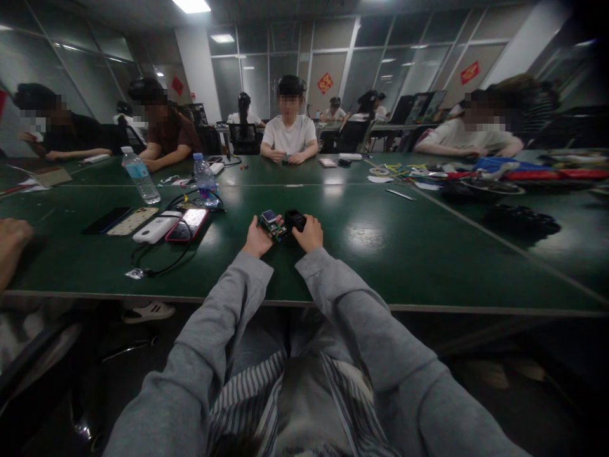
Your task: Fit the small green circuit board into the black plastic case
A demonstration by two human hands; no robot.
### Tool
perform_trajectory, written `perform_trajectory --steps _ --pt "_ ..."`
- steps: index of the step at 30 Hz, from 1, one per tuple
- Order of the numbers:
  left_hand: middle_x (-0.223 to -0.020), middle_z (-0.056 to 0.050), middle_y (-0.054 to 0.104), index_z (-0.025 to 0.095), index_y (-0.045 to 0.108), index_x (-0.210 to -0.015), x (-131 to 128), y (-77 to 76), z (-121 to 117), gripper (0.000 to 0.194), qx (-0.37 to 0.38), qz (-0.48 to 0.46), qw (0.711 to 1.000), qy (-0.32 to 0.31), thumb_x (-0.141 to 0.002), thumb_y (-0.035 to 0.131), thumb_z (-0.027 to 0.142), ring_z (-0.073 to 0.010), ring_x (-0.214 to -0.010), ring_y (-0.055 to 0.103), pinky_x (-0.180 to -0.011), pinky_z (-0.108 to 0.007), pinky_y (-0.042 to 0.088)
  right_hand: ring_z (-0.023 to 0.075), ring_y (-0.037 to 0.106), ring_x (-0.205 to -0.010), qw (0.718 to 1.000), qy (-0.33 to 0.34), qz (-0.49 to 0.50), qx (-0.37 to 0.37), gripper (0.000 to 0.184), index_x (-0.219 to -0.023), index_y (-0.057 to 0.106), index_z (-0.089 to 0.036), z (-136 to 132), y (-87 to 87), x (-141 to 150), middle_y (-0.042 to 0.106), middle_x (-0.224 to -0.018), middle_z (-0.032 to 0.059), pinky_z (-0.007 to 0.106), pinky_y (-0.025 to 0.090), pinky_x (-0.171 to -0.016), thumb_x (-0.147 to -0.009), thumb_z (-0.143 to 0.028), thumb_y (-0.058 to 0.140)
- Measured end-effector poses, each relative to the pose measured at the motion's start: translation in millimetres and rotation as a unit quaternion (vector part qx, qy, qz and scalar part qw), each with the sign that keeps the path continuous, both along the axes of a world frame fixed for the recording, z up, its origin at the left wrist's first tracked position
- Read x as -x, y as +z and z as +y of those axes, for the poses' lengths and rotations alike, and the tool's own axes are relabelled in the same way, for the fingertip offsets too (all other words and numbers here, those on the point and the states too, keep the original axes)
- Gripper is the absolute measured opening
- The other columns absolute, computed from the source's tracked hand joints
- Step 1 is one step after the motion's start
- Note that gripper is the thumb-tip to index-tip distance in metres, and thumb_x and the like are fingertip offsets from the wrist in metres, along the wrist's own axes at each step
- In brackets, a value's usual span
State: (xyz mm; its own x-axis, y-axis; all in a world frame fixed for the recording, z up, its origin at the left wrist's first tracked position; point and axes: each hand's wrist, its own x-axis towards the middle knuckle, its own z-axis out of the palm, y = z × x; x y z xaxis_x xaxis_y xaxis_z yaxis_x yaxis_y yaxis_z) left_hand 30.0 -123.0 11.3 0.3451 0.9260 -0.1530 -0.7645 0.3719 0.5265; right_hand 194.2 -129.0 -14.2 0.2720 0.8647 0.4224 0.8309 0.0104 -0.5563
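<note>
In the middle of the head view, my left hand holds a small green circuit board that carries a little screen on its upper face. The board rests across the palm and fingers, tilted toward me. Close beside it, my right hand is closed around a small black plastic case, which is slightly blurred. Board and case are nearly side by side, just above the green table. Whether they touch is hard to make out.
To the left lie several phones, one a lit phone, a white power bank with a black cable, and two water bottles, one a tilted bottle. Black cables and tools lie right. A co-worker's hand is at the left edge.
</note>
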Motion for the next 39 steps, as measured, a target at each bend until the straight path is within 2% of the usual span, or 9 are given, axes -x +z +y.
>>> perform_trajectory --steps 17,29,39 --pt "-0.126 -0.018 0.064 0.011 0.049 -0.135 -1.9 4.0 -2.8 0.058 0.01 0.004 1.0 0.01 -0.098 0.027 0.049 -0.0281 -0.118 0.061 -0.099 -0.047 0.047 0.0329 0.056 -0.109 1.0 0.007 0.002 -0.009 0.05 -0.125 0.05 -0.012 0.9 -2.1 -1.1 0.058 -0.12 0.0193 0.046 0.045 -0.091 -0.08 -0.032 0.062" --pt "-0.13 -0.018 0.062 0.011 0.05 -0.134 -1.4 1.8 -1.4 0.056 0.007 -0.003 1.0 0.008 -0.098 0.025 0.046 -0.0284 -0.119 0.061 -0.099 -0.047 0.047 0.0325 0.055 -0.11 1.0 0.003 0.0 0.0 0.049 -0.125 0.05 -0.012 -1.8 1.7 0.3 0.058 -0.12 0.0192 0.046 0.045 -0.093 -0.081 -0.031 0.062" --pt "-0.132 -0.018 0.061 0.011 0.048 -0.136 -1.1 -0.1 0.0 0.056 0.004 -0.002 1.0 0.008 -0.097 0.025 0.045 -0.0289 -0.121 0.059 -0.1 -0.049 0.046 0.0332 0.053 -0.111 1.0 -0.016 -0.015 -0.015 0.053 -0.125 0.051 -0.012 -2.1 -1.8 0.9 0.055 -0.118 0.0193 0.044 0.045 -0.092 -0.078 -0.031 0.065"
